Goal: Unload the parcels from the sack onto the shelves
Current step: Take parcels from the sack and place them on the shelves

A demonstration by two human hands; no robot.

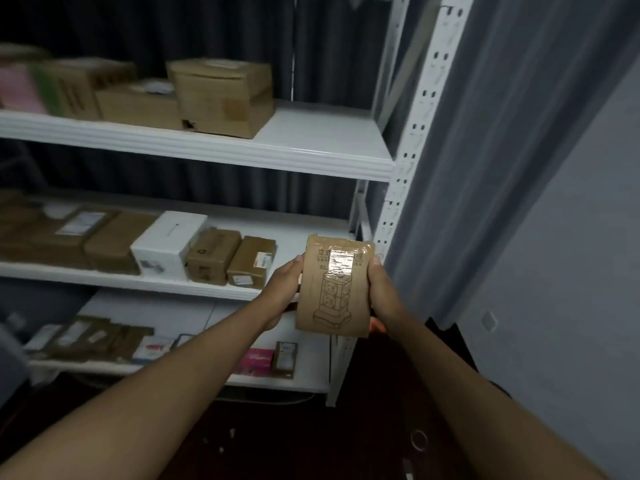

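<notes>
Brown cardboard parcel (334, 285) held upright at centre frame, in front of the right end of the white shelving unit (391, 216). Printed line drawing of a tower power strip on its face; clear tape strip across the top.

Left hand (282, 292) grips the parcel's left edge, fingers curled behind it. Right hand (382, 289) grips the right edge, thumb on the front. Parcel clear of every shelf.

Top shelf (311, 147), toward 11 o'clock: three or four brown cartons (221, 95) in a row, one pink box (17, 88) at far left; right end bare.

Middle shelf (173, 282), at 9 o'clock: flat brown boxes, a white box (168, 242), then two small brown boxes (232, 259) just left of the held parcel.

Bottom shelf (194, 317), toward 8 o'clock: flat brown packets (90, 337), a pink package (256, 360), a small upright box (284, 355).

Grey curtain (485, 168) at 2 o'clock. Sack not seen.
</notes>
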